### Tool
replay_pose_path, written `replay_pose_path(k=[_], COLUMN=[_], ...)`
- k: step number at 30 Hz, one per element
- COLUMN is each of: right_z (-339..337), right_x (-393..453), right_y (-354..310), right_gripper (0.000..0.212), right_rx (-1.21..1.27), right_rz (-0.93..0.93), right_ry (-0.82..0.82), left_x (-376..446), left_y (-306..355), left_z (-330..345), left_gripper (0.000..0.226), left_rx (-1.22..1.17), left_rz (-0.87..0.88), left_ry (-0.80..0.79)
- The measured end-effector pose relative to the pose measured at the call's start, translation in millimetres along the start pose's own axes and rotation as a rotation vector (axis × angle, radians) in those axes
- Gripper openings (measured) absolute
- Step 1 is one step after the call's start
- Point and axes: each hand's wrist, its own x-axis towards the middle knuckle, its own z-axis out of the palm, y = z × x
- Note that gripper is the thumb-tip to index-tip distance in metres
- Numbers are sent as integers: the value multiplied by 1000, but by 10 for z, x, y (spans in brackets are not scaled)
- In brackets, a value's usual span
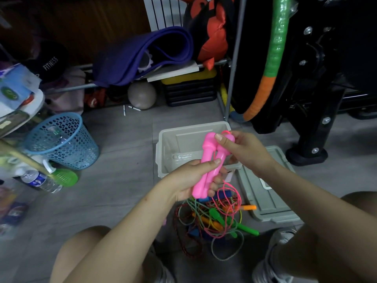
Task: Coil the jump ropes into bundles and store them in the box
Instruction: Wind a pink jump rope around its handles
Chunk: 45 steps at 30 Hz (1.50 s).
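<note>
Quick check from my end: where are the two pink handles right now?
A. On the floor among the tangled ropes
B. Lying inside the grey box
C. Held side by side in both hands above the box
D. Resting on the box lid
C: the left hand grips the lower ends of the pink handles and the right hand pinches their tops, over the open grey box; the pink cord hangs down to the rope pile.

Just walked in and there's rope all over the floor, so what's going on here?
A person crouches over a pile of tangled jump ropes. Their left hand grips two pink handles held side by side, while the right hand pinches the handles' upper ends, where the pink cord comes out. The cord hangs loose, not yet coiled. The grey storage box stands open, its lid beside it.
</note>
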Motion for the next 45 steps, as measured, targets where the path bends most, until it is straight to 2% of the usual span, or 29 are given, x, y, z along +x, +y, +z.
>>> replay_pose_path(k=[3, 8, 10, 12, 14, 17, 19, 21, 24, 32, 38, 41, 45], right_z=[-29, -70, -94, -102, -98, -59, -29, -5, -3, 38, 2, 13, -11], right_x=[2, -36, -26, -24, -12, -36, -42, -49, -20, -59, -19, -33, -48], right_y=[-19, -128, -109, -67, -41, -63, -52, -66, -79, -136, -149, -157, -166], right_gripper=[46, 58, 53, 36, 24, 37, 47, 55, 51, 45, 38, 48, 58], right_rx=[-63, -218, -342, -302, -144, 114, 207, 223, 225, 508, 481, 426, 357], right_rz=[-51, -21, -31, -158, -245, -157, -155, -156, -127, 92, 178, 197, 253], right_ry=[-39, -41, 122, 268, 131, -167, -218, -223, -207, -218, -199, -208, -257], left_x=[-20, -54, -56, -79, -113, -137, -137, -141, -144, -147, -95, -64, -70], left_y=[26, 32, 63, 106, 134, 156, 168, 176, 176, 150, 96, 68, 33], left_z=[-44, -18, -43, -77, -116, -182, -224, -255, -255, -246, -206, -182, -121], left_gripper=[28, 27, 27, 28, 30, 45, 57, 60, 56, 27, 28, 25, 29], left_rx=[111, 52, -6, -30, -35, -96, -118, -120, -117, -51, 87, 165, 113], left_rz=[40, 69, 86, 83, 57, 2, -33, -53, -36, 37, 128, 177, 175], left_ry=[33, -11, 5, -8, -65, -221, -304, -351, -375, -178, -20, 72, 57])
